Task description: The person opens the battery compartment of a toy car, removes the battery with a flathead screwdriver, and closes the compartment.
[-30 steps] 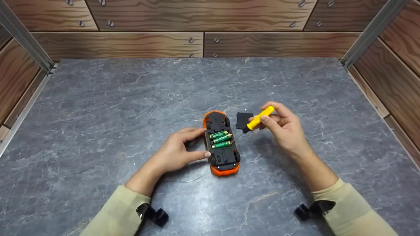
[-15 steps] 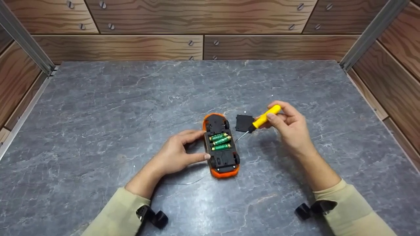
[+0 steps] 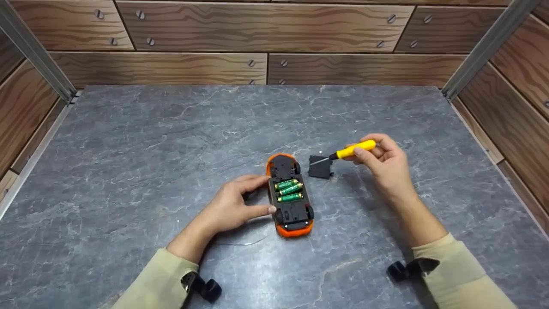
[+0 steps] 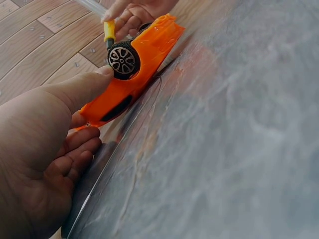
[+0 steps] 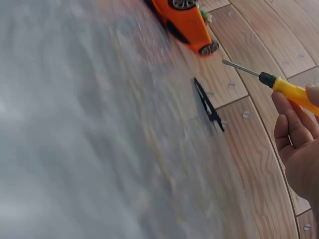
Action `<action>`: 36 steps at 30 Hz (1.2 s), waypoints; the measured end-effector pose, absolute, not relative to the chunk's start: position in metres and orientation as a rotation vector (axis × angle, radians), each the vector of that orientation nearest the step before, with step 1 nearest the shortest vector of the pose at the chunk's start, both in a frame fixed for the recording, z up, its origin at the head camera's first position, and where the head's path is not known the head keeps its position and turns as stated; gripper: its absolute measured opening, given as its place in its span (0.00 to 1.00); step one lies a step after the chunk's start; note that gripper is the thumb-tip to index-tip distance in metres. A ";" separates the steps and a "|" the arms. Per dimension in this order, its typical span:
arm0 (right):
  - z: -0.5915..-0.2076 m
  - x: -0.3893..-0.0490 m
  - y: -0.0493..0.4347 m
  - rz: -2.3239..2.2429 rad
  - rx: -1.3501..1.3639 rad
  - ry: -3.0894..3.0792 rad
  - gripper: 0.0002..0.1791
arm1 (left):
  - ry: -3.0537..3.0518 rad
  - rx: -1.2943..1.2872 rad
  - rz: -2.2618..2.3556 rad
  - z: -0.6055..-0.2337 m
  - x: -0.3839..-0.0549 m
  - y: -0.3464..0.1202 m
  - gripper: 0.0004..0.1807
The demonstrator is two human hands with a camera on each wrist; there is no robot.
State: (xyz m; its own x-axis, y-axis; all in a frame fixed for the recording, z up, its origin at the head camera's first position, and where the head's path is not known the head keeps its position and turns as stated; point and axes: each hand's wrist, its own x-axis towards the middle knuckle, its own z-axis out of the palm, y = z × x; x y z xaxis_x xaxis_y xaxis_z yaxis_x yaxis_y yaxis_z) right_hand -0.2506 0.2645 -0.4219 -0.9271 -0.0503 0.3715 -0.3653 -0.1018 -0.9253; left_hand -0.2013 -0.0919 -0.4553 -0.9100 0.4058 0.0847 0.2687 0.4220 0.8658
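An orange toy car (image 3: 295,212) lies upside down on the table. Its black underside has an open battery compartment with three green batteries (image 3: 290,189), the upper two crooked and one end raised. My left hand (image 3: 233,204) holds the car's left side, thumb by a wheel (image 4: 123,60) and index finger farther along. My right hand (image 3: 388,167) grips a yellow-handled screwdriver (image 3: 356,149) between thumb and fingers. Its flat metal tip points left, away from the car's compartment, and overlaps the black battery cover (image 3: 319,171) in the head view. In the right wrist view, the screwdriver (image 5: 291,92) is up in the air.
The battery cover lies flat on the grey marbled table (image 3: 171,128), just right of the car. A tiny bright speck (image 3: 320,152) sits beyond the cover. Wood-patterned panels (image 3: 193,68) wall the table at the back and sides.
My right hand has drawn the screwdriver away from the batteries, to the right, and turned it closer to level. My left hand keeps its hold on the car.
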 end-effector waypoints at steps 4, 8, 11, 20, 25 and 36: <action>-0.423 -0.261 0.272 2.126 0.375 -1.955 0.10 | 2.536 0.611 1.501 -0.455 -0.202 -0.091 0.43; -0.422 -0.272 0.282 2.098 0.300 -1.969 0.11 | 2.532 0.617 1.501 -0.456 -0.203 -0.090 0.43; -0.419 -0.281 0.288 2.069 0.270 -1.986 0.10 | 2.534 0.611 1.500 -0.456 -0.203 -0.090 0.43; -0.415 -0.301 0.302 2.065 0.229 -2.042 0.12 | 2.529 0.592 1.483 -0.457 -0.203 -0.090 0.45; -0.419 -0.309 0.307 2.082 0.188 -2.066 0.12 | 2.529 0.583 1.480 -0.456 -0.203 -0.091 0.44; -0.433 -0.314 0.312 1.779 0.048 -2.407 0.13 | 2.547 0.635 1.492 -0.458 -0.203 -0.093 0.43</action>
State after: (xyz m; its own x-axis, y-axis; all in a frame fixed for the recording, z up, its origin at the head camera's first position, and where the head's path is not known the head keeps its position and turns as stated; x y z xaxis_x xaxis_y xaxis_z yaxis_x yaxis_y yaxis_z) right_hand -0.3136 0.3124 -0.4327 -0.9886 0.0621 0.1374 -0.1131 0.2969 -0.9482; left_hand -0.2031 -0.0926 -0.4577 -0.9043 0.4138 0.1046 0.2936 0.4251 0.8562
